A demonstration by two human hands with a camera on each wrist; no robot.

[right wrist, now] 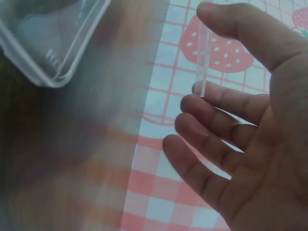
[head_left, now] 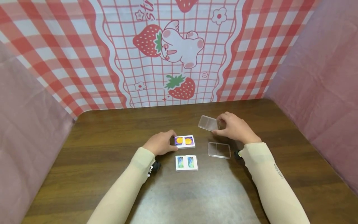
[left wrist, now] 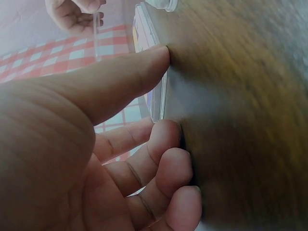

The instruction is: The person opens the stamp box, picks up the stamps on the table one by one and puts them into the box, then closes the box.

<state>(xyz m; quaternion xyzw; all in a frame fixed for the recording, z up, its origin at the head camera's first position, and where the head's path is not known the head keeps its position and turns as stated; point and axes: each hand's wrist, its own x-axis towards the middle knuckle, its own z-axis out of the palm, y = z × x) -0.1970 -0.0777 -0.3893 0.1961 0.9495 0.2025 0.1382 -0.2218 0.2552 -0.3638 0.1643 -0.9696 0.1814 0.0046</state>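
Observation:
In the head view my left hand [head_left: 160,143] grips the left end of a flat clear case holding two purple cards with orange discs [head_left: 184,141]. The thumb is at its near edge and the fingers are at the far side, close to the table in the left wrist view. My right hand [head_left: 234,127] pinches a clear plastic lid [head_left: 208,123] between thumb and fingers. The right wrist view shows that lid [right wrist: 202,62] edge-on and raised over the table. Nearer to me lies a second case with two blue-green picture cards [head_left: 186,163].
A clear, see-through tray [head_left: 219,150] with a dividing line lies on the brown wooden table [head_left: 117,130], below the right hand. A red-and-white checked cloth [head_left: 179,62] with strawberries hangs behind the table. Pink cloth [head_left: 313,77] hangs at both sides.

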